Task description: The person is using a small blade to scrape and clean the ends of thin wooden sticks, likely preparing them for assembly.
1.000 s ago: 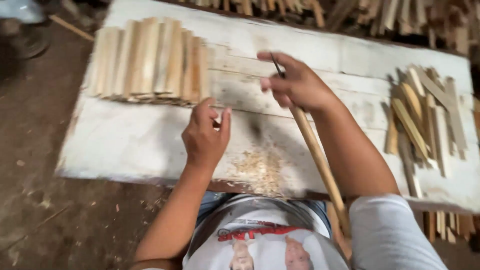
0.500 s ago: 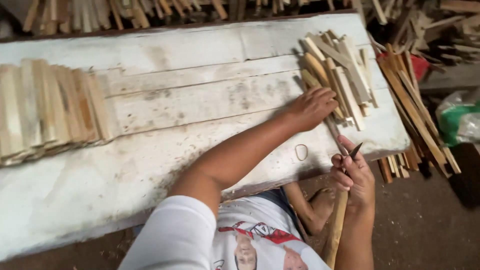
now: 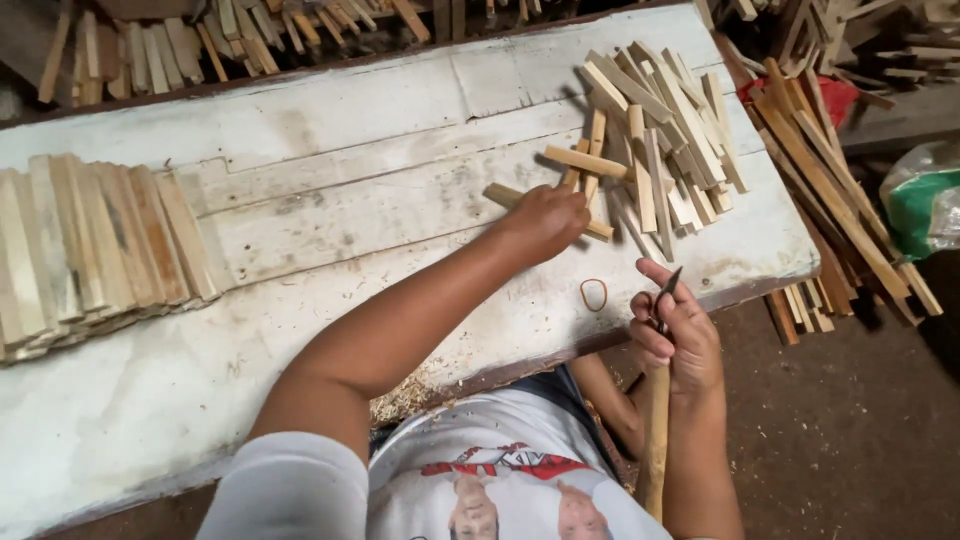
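A person sits at a low, white-painted plank table (image 3: 330, 200), seen from above by a head-worn camera. The left hand (image 3: 548, 218) stretches across the scuffed boards, fingers curled down onto a short pale wooden stick (image 3: 530, 203) at the near edge of a loose heap of similar split sticks (image 3: 660, 130); the hand touches the stick, though whether it has fully closed around it cannot be told. The right hand (image 3: 675, 335) is held back, off the table's near edge, closed around a long round wooden handle (image 3: 655, 440) that runs down toward the lap, with a thin dark blade (image 3: 668, 285) poking up between the fingers, seemingly kept clear of the reaching arm. At the left of the table, a tidy row of flat, squared wooden slats (image 3: 90, 250) lies side by side, well apart from the rough heap. A small rubber band (image 3: 594, 294) rests between the two hands, and pale wood shavings (image 3: 405, 398) gather at the near edge. More rough-cut wooden strips (image 3: 840, 200) lean against the table's right end.
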